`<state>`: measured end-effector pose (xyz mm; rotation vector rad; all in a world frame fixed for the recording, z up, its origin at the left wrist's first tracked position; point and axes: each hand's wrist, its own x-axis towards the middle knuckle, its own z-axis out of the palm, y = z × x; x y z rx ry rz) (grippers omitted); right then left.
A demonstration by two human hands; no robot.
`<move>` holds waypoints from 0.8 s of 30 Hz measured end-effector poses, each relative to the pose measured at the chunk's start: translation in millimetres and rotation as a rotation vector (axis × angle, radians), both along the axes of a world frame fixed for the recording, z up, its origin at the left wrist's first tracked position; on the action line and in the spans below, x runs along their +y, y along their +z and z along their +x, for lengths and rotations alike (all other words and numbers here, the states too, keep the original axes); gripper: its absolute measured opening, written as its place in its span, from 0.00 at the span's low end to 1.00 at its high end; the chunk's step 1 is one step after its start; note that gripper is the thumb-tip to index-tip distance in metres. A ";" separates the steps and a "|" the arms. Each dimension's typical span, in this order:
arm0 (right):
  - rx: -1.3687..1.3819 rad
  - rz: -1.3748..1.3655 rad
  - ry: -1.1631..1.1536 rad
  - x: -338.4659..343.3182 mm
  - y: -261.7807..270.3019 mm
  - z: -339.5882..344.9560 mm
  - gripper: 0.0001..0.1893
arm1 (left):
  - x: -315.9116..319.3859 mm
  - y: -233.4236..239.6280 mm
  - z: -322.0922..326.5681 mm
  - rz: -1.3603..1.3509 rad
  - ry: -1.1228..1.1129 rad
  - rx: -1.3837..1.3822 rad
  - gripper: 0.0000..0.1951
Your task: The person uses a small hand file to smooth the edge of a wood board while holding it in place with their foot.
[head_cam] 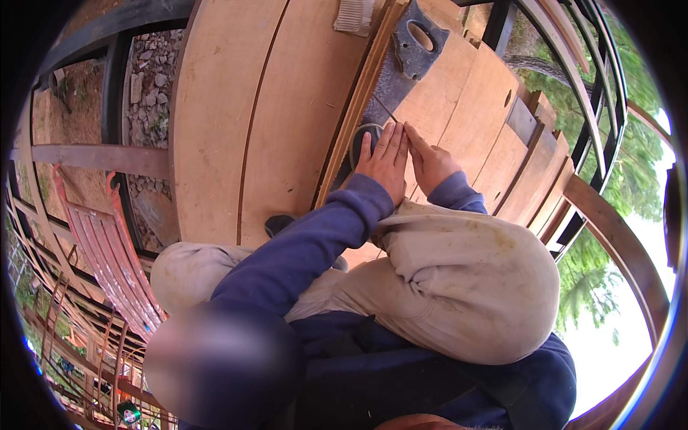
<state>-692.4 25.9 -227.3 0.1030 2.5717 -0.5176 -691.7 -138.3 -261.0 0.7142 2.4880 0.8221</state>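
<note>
A handsaw lies beside a strip of wood, with its worn dark handle point(421, 40) farthest from me and its toothed blade point(386, 97) running back towards my knee. A thin dark rod point(385, 108), perhaps a slim file, slants across the blade. The rod's near end meets my right hand point(434, 164), whose thumb and forefinger are pinched there. Beside it, my left hand point(384, 161) has its fingers stretched forward, the fingertips at the same end of the rod; its palm side is hidden. A dark shoe point(366, 141) rests by the blade, partly behind my left fingers.
Wide wooden planks point(215, 107) form the surface around me. Long narrow wood strips point(344, 129) run along the saw. A ridged pale piece point(353, 15) lies at the top. A red slatted chair point(102, 231) stands left, near dark metal framing point(112, 102) and rubble point(153, 91).
</note>
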 end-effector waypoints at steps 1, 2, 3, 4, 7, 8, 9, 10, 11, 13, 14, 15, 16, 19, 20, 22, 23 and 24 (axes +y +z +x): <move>-0.073 0.040 0.004 -2.3 2.9 -3.4 0.25 | -0.3 -4.2 0.7 -0.016 -0.014 0.017 0.38; -0.147 0.079 0.008 -4.8 5.5 -6.9 0.26 | -0.3 -8.1 1.2 -0.033 -0.028 0.035 0.38; -0.152 0.076 0.010 -7.0 7.0 -11.3 0.26 | -0.2 -12.4 2.4 -0.036 -0.027 0.030 0.38; -0.224 0.088 0.008 -8.5 8.2 -18.3 0.26 | 0.3 -15.1 0.7 -0.052 -0.017 0.061 0.38; -0.263 0.039 0.002 -13.9 -8.5 -36.4 0.25 | -2.0 -21.7 -14.9 -0.124 -0.010 0.038 0.40; -0.229 -0.018 -0.005 -15.4 -12.9 -43.1 0.25 | -2.9 -21.1 -22.9 -0.175 -0.015 -0.016 0.41; -0.224 -0.010 -0.007 -18.0 -15.7 -49.3 0.25 | -2.7 -23.8 -29.1 -0.167 -0.016 -0.011 0.41; -0.245 0.034 0.005 -25.3 -19.0 -59.0 0.25 | -6.0 -28.3 -37.2 -0.186 -0.004 -0.021 0.42; -0.265 0.080 0.017 -30.7 -20.8 -66.3 0.26 | -9.7 -31.0 -42.7 -0.204 0.008 -0.030 0.43; -0.234 0.066 0.017 -33.5 -24.9 -76.4 0.25 | -15.4 -30.6 -52.7 -0.216 0.001 -0.047 0.41; -0.225 0.049 0.013 -33.3 -28.8 -74.8 0.25 | -16.3 -28.8 -53.9 -0.230 -0.014 -0.085 0.39; -0.217 0.059 0.021 -30.7 -33.4 -69.5 0.25 | -15.0 -25.9 -53.6 -0.220 -0.004 -0.077 0.39; -0.148 -0.011 -0.003 -30.4 -42.7 -58.8 0.25 | -17.5 -24.5 -48.5 -0.217 0.003 -0.077 0.38; 0.098 -0.138 -0.012 -15.7 -34.9 -46.4 0.24 | -13.0 -5.8 -47.4 -0.178 0.021 0.021 0.38; 0.225 -0.194 -0.031 -9.9 -25.3 -29.3 0.24 | -9.4 2.1 -34.2 -0.141 -0.004 0.070 0.37; 0.185 -0.145 -0.013 -4.3 -11.2 -22.0 0.24 | -6.0 8.1 -23.6 -0.125 -0.015 0.064 0.37; 0.164 -0.102 0.007 -3.7 -5.6 -19.5 0.25 | -5.6 11.2 -20.8 -0.114 -0.024 0.076 0.36; 0.136 -0.075 0.012 -3.7 -4.4 -1.4 0.25 | -4.1 10.1 -4.5 -0.119 -0.029 0.044 0.35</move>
